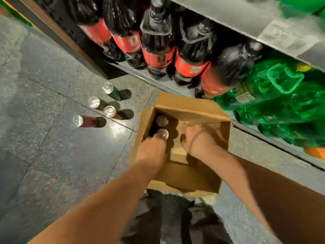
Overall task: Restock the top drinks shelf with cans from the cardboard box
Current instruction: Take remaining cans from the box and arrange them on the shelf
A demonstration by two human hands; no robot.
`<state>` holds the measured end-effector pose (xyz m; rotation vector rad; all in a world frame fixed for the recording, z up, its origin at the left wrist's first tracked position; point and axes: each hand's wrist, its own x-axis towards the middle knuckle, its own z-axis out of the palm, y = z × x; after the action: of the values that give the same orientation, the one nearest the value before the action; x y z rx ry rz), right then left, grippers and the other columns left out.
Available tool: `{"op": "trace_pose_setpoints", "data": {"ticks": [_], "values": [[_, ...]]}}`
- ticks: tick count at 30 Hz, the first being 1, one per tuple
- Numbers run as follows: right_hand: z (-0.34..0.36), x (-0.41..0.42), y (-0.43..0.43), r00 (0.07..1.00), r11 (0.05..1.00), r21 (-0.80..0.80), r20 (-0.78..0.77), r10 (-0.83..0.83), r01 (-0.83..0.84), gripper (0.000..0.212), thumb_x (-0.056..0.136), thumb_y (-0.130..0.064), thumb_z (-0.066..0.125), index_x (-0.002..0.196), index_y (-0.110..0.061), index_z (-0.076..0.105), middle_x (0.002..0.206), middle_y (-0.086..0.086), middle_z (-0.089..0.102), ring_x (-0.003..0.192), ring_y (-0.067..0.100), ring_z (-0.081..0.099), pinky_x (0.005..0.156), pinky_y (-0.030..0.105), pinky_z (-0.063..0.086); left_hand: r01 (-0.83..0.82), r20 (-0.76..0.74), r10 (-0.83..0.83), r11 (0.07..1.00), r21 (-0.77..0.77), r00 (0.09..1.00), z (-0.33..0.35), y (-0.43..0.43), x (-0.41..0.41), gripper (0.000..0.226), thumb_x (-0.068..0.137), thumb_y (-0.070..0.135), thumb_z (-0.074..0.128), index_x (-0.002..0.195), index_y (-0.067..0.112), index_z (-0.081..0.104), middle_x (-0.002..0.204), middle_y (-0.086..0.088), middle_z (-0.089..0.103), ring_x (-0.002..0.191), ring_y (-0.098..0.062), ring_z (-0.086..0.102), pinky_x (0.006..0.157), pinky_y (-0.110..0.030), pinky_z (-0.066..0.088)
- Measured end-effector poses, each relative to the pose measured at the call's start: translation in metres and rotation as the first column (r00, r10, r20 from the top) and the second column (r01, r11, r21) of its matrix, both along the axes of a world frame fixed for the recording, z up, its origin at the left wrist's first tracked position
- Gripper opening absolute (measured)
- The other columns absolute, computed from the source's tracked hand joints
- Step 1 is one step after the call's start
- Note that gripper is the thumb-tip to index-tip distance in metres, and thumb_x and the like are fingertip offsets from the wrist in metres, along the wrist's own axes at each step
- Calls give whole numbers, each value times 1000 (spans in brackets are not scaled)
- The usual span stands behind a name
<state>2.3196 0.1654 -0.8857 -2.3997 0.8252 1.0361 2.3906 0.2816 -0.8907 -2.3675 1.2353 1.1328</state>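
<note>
On the floor [52,155], four cans [109,111] stand at ten o'clock from the cardboard box [191,110]. Your left grip [151,150] closes on the nearer can [163,133] of two in the box's eleven-o'clock corner. Your right grip [197,140] curls inside at three o'clock; you cannot tell whether it holds anything.

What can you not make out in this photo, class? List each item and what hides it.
Head view:
- Cans left in the cardboard box: left hand, right hand and shadow cover its floor.
- Right hand's grip: its back hides the fingers.
- Bottle labels: blurred.
- Top shelf: beyond the upper edge.
</note>
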Motion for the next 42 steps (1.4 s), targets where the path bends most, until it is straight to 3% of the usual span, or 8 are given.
{"op": "trace_pose_setpoints", "data": {"ticks": [6, 12, 15, 20, 30, 34, 38, 42], "values": [[-109, -1, 13, 995, 992, 75, -2, 103, -102, 64, 89, -15, 61, 143, -14, 27, 137, 11, 37, 113, 31, 55, 86, 36, 48, -308, -62, 322, 937, 161, 945, -105, -1, -34, 74, 95, 22, 54, 149, -3, 10, 151, -21, 26, 134, -31, 39, 105, -33, 37], [-175, 9, 32, 950, 952, 79, 131, 283, -295, 81, 86, 2, 55, 150, -27, 15, 150, 12, 10, 123, 35, 40, 92, 41, 49, -666, -98, 681, 731, 150, 726, -163, 8, -37, 84, 90, 12, 57, 152, 11, 0, 156, -14, 12, 141, -28, 28, 113, -36, 28], [-188, 14, 38, 934, 953, -7, 196, 298, -303, 67, 91, -2, 47, 149, -26, 21, 138, 13, 19, 116, 32, 39, 85, 38, 48, -673, -49, 678, 734, 90, 733, -175, 17, -40, 74, 90, 11, 55, 150, 18, 12, 148, -9, 22, 128, -29, 41, 105, -36, 34], [-195, 22, 43, 914, 934, -117, 199, 355, -338, 30, 94, -4, 46, 122, -15, 45, 130, 14, 30, 112, 29, 43, 77, 35, 49, -641, 15, 641, 767, 29, 768, -187, 19, -40, 51, 94, 13, 52, 138, 19, 29, 137, -9, 33, 112, -29, 54, 88, -36, 45], [-169, 6, 18, 912, 915, -120, 104, 398, -386, 70, 83, -13, 69, 140, -23, 31, 144, 6, 29, 120, 24, 47, 85, 32, 47, -616, -83, 614, 788, -2, 785, -161, 17, -25, 66, 84, 17, 66, 140, 19, 31, 135, -10, 46, 122, -32, 49, 97, -38, 41], [-123, -6, 1, 915, 938, -120, 211, 343, -324, 68, 66, -23, 79, 123, -25, 42, 118, 1, 55, 95, 24, 58, 68, 32, 46, -602, -112, 596, 797, -39, 795, -111, 11, -24, 72, 80, 23, 72, 140, 22, 33, 132, -6, 51, 121, -29, 51, 96, -37, 41], [-50, -19, -17, 942, 964, -75, 207, 265, -255, 55, 82, -27, 66, 132, -25, 41, 127, -3, 49, 114, 23, 52, 88, 33, 46, -560, -97, 552, 818, -133, 828, -42, 2, -25, 64, 74, 28, 76, 127, 22, 41, 121, -3, 56, 111, -26, 57, 87, -36, 45], [32, -25, -26, 932, 992, -61, 341, 123, -109, 59, 78, -30, 67, 131, -27, 42, 121, 0, 56, 110, 27, 55, 79, 32, 44, -556, -131, 543, 786, -270, 830, 27, -2, -24, 59, 71, 25, 76, 121, 21, 44, 111, -3, 58, 104, -27, 58, 85, -36, 46]]}}
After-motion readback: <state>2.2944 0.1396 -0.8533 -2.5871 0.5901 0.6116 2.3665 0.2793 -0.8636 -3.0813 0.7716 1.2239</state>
